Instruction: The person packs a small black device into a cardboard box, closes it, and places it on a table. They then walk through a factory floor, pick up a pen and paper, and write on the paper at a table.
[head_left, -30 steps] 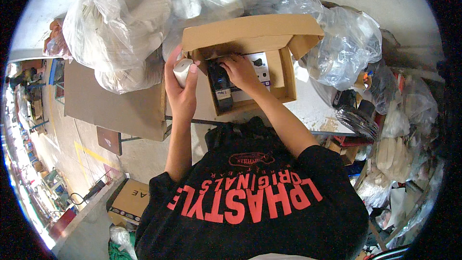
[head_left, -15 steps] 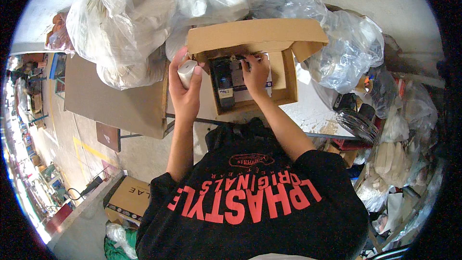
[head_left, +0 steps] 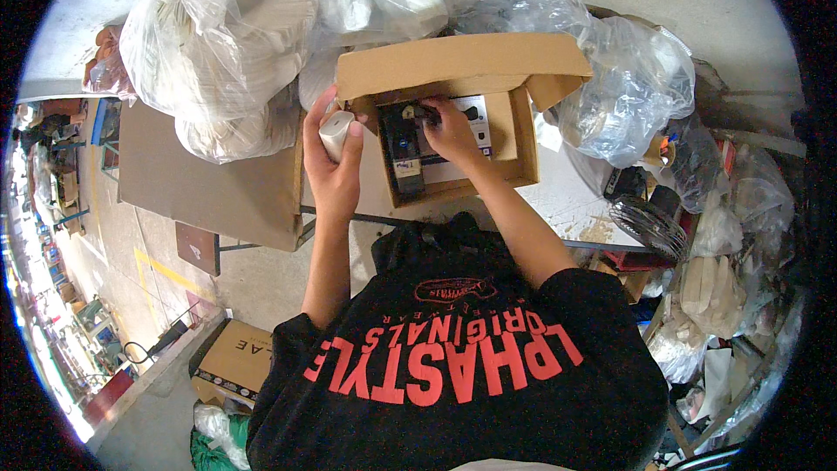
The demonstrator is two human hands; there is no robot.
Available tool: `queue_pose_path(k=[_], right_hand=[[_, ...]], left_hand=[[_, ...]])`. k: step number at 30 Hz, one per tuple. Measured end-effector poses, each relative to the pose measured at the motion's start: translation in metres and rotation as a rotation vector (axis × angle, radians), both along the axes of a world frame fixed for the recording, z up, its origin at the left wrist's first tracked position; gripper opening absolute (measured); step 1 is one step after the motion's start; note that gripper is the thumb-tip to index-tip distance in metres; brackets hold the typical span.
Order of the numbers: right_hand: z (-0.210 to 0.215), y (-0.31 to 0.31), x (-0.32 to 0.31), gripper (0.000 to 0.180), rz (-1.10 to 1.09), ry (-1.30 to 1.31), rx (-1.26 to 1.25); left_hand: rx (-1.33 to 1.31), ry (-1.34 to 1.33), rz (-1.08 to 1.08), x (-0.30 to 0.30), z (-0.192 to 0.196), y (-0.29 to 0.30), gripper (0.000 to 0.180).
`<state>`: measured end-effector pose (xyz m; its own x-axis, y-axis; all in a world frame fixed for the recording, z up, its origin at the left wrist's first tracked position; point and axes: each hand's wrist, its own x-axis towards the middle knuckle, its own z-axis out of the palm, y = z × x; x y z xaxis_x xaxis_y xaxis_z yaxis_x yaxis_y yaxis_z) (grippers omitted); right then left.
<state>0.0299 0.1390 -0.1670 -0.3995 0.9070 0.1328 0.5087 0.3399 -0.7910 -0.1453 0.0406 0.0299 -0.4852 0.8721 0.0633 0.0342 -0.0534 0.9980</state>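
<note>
My left hand (head_left: 329, 153) is closed around a white charger block (head_left: 336, 133) with a small slot in its end face. It is beside the left wall of an open cardboard box (head_left: 471, 65). Inside that box, my right hand (head_left: 452, 133) is closed, with a small dark object (head_left: 429, 113) at its fingertips whose kind I cannot make out. Under and beside that hand lie a black package (head_left: 405, 153) with a pale label and a white printed sheet or carton (head_left: 479, 126). My right fingers hide part of both.
Clear plastic bags (head_left: 218, 44) with pale contents crowd the back and right. A flat brown cardboard sheet (head_left: 205, 174) lies left of the box. A wire fan guard (head_left: 647, 225) stands at the right, near the white tabletop's edge (head_left: 567, 209). Another carton (head_left: 234, 356) sits low at the left.
My right hand has shifted left and slightly down inside the box, uncovering more of the white printed piece. My left hand still holds the charger block in nearly the same place.
</note>
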Motion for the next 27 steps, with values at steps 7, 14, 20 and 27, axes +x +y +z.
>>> queue_pose_path(k=[7, 14, 20, 27], right_hand=[[0.025, -0.026, 0.083, 0.041, -0.122, 0.093, -0.272], [0.072, -0.011, 0.247, 0.028, -0.152, 0.032, -0.786], [0.091, -0.008, 0.228, 0.044, -0.189, 0.091, -0.52], [0.107, -0.006, 0.236, 0.044, -0.156, 0.009, -0.622]], left_hand=[[0.019, -0.075, -0.016, 0.002, -0.001, -0.01, 0.054], [0.119, -0.695, -0.154, -0.007, -0.027, -0.042, 0.057], [-0.142, -0.712, -0.058, -0.004, -0.041, -0.044, 0.048], [-0.404, -0.548, -0.26, -0.023, -0.074, -0.05, 0.042]])
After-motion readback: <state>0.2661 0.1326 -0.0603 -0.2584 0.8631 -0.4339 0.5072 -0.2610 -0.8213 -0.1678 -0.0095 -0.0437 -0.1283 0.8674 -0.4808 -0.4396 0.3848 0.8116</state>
